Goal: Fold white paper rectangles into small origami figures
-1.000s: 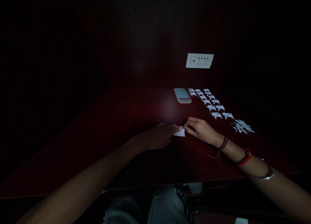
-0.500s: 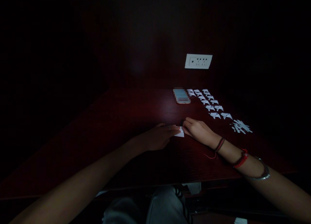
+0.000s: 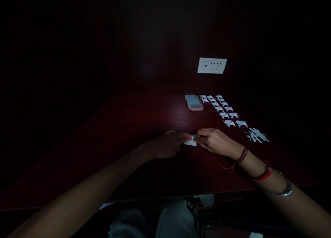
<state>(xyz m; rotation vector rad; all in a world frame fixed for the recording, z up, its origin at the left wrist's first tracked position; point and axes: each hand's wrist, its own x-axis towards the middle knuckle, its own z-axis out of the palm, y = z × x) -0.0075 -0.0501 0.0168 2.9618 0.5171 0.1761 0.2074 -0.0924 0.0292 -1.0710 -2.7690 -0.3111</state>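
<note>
A small piece of white paper (image 3: 190, 142), partly folded, lies on the dark red table (image 3: 144, 117) between my two hands. Reaching in from the left, my left hand (image 3: 168, 145) has its fingers on the paper, holding it against the tabletop; a ring shows on one finger. On the other side, my right hand (image 3: 210, 140) is closed, its fingertips pinching the paper's right part close to the left fingertips. Both hands cover much of the paper, so its exact folds cannot be made out.
Several small folded paper pieces (image 3: 229, 123) stand in two rows at the right. Nearer lies a pile of thin white paper strips (image 3: 257, 135). A phone (image 3: 197, 108) rests left of the rows. The back panel carries a white power socket (image 3: 212, 65).
My right hand has turned slightly, its wrist moving right and a little nearer, while its fingertips stay at the paper. My left hand has hardly moved.
</note>
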